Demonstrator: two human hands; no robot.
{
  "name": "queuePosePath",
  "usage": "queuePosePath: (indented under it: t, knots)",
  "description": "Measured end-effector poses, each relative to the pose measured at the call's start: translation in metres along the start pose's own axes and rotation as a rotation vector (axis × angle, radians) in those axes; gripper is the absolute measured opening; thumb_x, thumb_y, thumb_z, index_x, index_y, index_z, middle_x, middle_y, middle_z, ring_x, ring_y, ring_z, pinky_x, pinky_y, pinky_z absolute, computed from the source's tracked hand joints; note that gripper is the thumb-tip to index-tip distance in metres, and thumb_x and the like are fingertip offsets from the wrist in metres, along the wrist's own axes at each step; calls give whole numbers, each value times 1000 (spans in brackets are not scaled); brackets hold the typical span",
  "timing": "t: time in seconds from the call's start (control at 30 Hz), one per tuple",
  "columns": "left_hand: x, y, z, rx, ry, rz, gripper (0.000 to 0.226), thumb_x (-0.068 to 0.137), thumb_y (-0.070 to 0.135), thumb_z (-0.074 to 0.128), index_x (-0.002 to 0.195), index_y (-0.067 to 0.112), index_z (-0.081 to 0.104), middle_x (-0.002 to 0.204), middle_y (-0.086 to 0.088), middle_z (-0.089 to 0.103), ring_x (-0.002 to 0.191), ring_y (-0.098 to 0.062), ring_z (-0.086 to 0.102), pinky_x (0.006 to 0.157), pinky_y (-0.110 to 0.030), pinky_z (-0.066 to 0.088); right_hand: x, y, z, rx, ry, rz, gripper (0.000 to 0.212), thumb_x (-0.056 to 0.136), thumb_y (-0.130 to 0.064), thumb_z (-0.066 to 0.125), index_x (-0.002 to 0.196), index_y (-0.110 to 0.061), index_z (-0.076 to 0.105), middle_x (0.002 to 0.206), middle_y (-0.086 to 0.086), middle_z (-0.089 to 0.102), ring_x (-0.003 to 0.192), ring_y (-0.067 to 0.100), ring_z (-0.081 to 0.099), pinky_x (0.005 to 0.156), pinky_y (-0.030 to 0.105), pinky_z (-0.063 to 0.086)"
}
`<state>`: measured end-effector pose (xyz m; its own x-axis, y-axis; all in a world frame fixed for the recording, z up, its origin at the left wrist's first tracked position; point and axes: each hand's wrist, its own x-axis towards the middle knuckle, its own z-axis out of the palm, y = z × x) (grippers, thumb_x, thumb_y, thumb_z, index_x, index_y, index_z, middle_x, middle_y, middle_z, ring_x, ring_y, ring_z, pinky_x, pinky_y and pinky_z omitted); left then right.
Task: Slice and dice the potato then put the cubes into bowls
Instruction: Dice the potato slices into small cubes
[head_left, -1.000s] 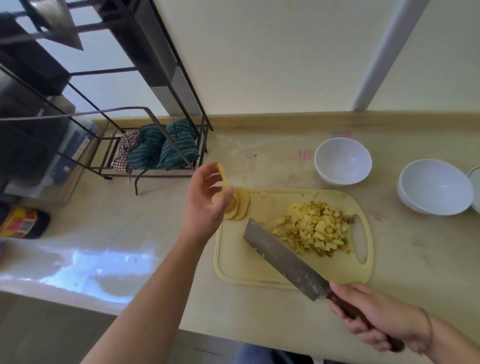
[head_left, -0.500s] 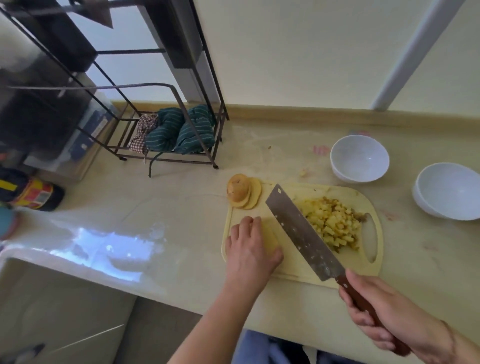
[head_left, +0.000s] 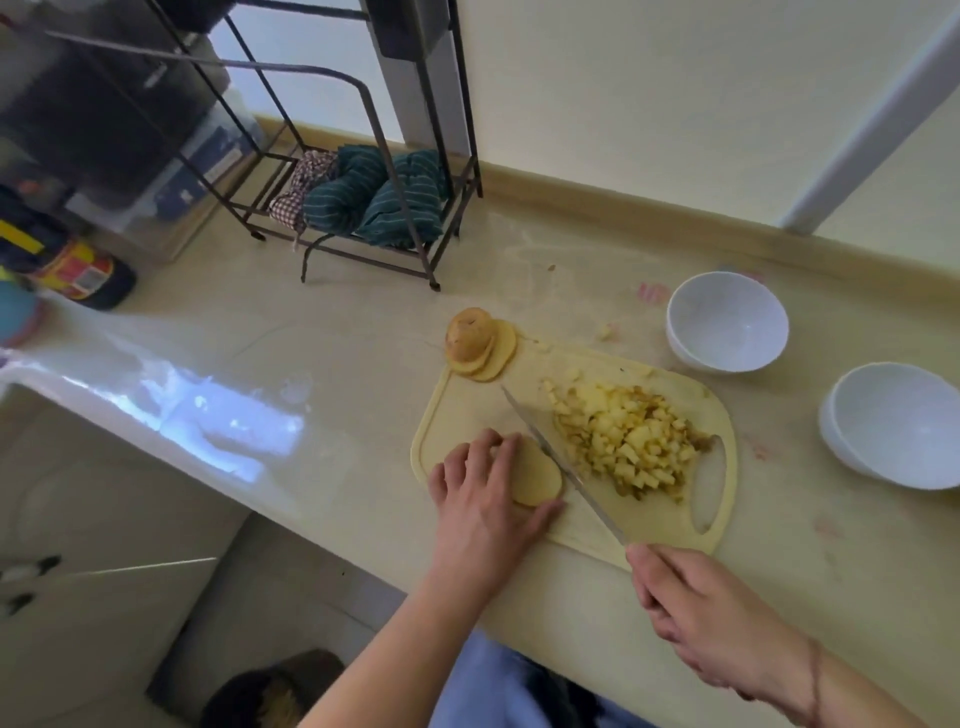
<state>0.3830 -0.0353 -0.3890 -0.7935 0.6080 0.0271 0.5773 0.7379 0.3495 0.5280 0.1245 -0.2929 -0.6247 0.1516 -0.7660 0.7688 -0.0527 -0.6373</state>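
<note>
Beige counter (head_left: 332, 364): left hand (head_left: 485, 499) flat on potato slice (head_left: 537, 475), right hand (head_left: 711, 618) gripping knife (head_left: 561, 462) (tip pointing away-left).

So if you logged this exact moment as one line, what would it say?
step: dicing | left hand presses potato slice on cutting board | right hand holds knife beside slice | bowls empty

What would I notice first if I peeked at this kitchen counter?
Probably the heap of yellow potato cubes on the right of the cutting board. Next, the knife in the right hand, lying beside a potato slice that the left hand presses flat. Two white bowls sit empty on the right.
</note>
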Motion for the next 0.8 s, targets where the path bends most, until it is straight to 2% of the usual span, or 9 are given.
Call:
queuePosePath:
  t: [0.1, 0.17, 0.27, 0.37, 0.53, 0.63, 0.73, 0.8]
  knots:
    - [-6, 0, 5, -20, 66, 41, 71, 87, 72, 52, 139, 24, 50, 142, -2, 49, 125, -28, 41, 106, -50, 38, 3, 3, -10, -6, -12, -13, 45, 95, -51, 40, 73, -13, 45, 53, 0, 29, 40, 12, 21, 36, 17, 19]
    - [-5, -2, 8, -45, 126, 122, 63, 88, 64, 59, 134, 22, 57, 142, -4, 50, 126, -30, 44, 106, -47, 35, 4, 3, -14, -24, -30, -36, 46, 93, -54, 41, 72, -13, 46, 54, 0, 30, 40, 12, 22, 36, 18, 20]
    - [-1, -7, 10, -103, 215, 270, 46, 89, 47, 69, 118, 11, 70, 130, -11, 62, 119, -33, 52, 101, -50, 44, 5, 3, -18, -98, -55, -106, 50, 80, -64, 41, 67, -17, 46, 49, -6, 33, 42, 10, 27, 39, 17, 25]
    - [3, -12, 13, -173, 216, 355, 37, 92, 35, 72, 111, 3, 74, 121, -15, 66, 116, -35, 59, 97, -48, 50, 8, 5, -17, -173, -44, -150, 51, 76, -69, 39, 62, -21, 48, 47, -7, 38, 45, 7, 35, 46, 20, 31]
    - [1, -10, 14, -160, 186, 362, 37, 96, 34, 64, 113, 2, 74, 122, -16, 67, 119, -36, 58, 99, -46, 50, 11, 8, -19, -268, -10, -254, 57, 78, -67, 39, 70, -11, 45, 50, -5, 40, 48, 5, 37, 51, 25, 32]
    - [2, -10, 13, -162, 162, 352, 39, 96, 34, 62, 115, 2, 74, 122, -16, 67, 119, -38, 59, 98, -47, 50, 9, 4, -20, -332, 17, -279, 54, 81, -62, 39, 67, -10, 47, 51, -6, 47, 49, 7, 46, 51, 16, 33]
    - [2, -10, 12, -157, 150, 341, 38, 97, 33, 62, 116, 2, 74, 123, -16, 67, 119, -38, 59, 98, -47, 50, 9, -1, -22, -346, 16, -250, 46, 85, -54, 41, 67, -12, 47, 51, -9, 49, 51, 7, 49, 51, 15, 35]
    - [3, -9, 12, -156, 143, 337, 38, 96, 32, 63, 117, 3, 74, 124, -15, 67, 119, -39, 60, 98, -48, 49, 8, -3, -22, -352, -5, -218, 46, 82, -56, 38, 67, -13, 47, 49, -10, 48, 50, 6, 49, 51, 14, 34]
